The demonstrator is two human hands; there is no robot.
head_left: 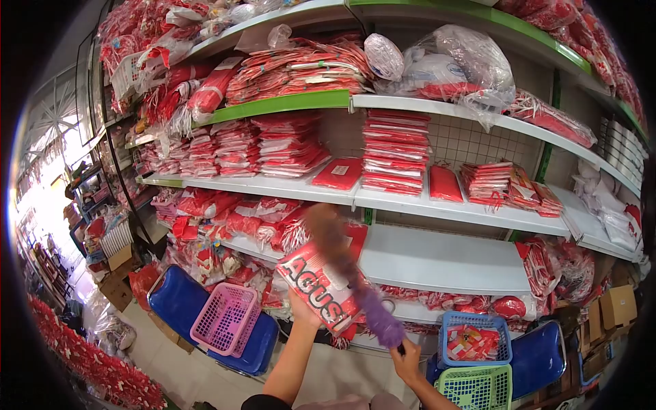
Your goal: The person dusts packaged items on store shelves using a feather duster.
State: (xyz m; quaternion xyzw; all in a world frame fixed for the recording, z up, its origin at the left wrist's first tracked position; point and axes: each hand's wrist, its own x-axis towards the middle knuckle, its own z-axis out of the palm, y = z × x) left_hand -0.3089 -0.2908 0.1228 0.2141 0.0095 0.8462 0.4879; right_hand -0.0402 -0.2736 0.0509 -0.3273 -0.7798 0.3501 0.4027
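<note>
At 8 o'clock, a pink basket sits on a blue chair, likely raised for easy reach. Just below centre, my left hand props a red packet, fingers closed on its lower edge, apparently to present its lettered front to the blurred duster crossing it. Toward 5 o'clock, my right hand clamps its fingers round the duster's handle; at 4, a blue basket corrals small packets.

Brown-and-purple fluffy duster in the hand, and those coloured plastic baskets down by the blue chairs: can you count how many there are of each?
Brown-and-purple fluffy duster, in the right hand: 1
Pink plastic basket: 1
Blue plastic basket: 1
Green plastic basket: 1
Total: 4
</note>
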